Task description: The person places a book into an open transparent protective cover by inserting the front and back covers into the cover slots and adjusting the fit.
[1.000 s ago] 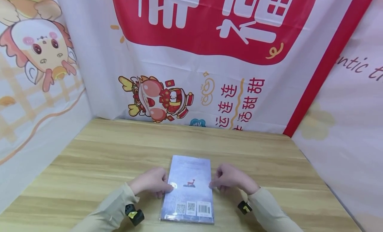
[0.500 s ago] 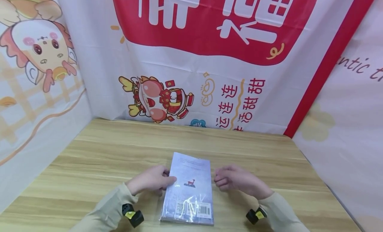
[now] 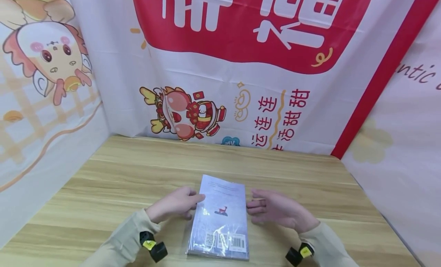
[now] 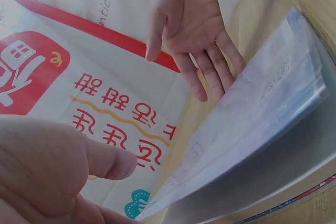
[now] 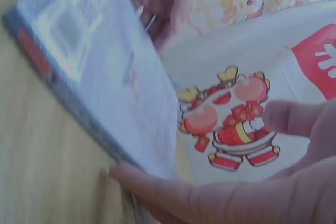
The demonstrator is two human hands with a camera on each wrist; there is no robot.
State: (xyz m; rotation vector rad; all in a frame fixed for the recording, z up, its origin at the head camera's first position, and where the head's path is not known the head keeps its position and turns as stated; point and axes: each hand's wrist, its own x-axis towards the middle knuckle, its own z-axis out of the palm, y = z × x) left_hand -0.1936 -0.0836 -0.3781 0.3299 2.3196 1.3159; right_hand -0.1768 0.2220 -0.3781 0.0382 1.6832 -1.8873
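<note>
A thin pale-blue book [image 3: 222, 221] with a small red deer and barcodes printed on its cover lies on the wooden table. Its left side is raised; in the left wrist view the upper cover [image 4: 247, 124] stands apart from the layer below [image 4: 299, 195]. My left hand [image 3: 175, 204] is at that left edge, thumb over the edge in the head view but held off the cover in the left wrist view. Its fingertips are partly hidden. Along the book's right edge my right hand [image 3: 279, 209] is spread, palm toward the book, forefinger [image 5: 142, 179] right at the edge.
The wooden table [image 3: 138, 163] runs back to a printed cloth [image 3: 206, 75] with a red panel and a dragon cartoon. More printed cloths hang at the left [image 3: 20, 205] and right [image 3: 396, 144]. Black cameras [image 3: 153, 246] are strapped to both wrists.
The book's left side has risen. My right hand has let go of the right edge and spread its fingers beside it. My left hand has moved slightly farther up the left edge.
</note>
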